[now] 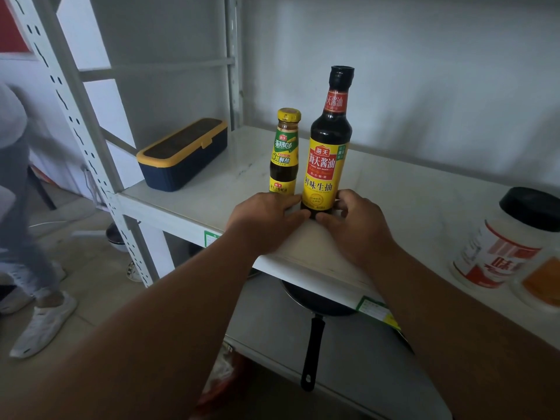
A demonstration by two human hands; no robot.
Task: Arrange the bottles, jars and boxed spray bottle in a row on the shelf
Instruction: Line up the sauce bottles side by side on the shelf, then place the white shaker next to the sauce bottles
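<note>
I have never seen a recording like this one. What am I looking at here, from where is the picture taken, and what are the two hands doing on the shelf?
There is no machine here. A person wears one wide camera on the head, and it looks forward and down, so you see this person's own two bare arms reaching out.

The left hand and the right hand are placed at either side of the base of a tall soy sauce bottle, which stands upright on a white shelf. The fingers touch its bottom; it is not lifted.

Close on its left stands a smaller oyster sauce bottle with a yellow cap. Further left lies a dark blue box with a yellow lid. At the right edge is a white jar with a black lid, partly cut off.

On the lower shelf lies a black frying pan. Another person's legs show at the far left.
</note>
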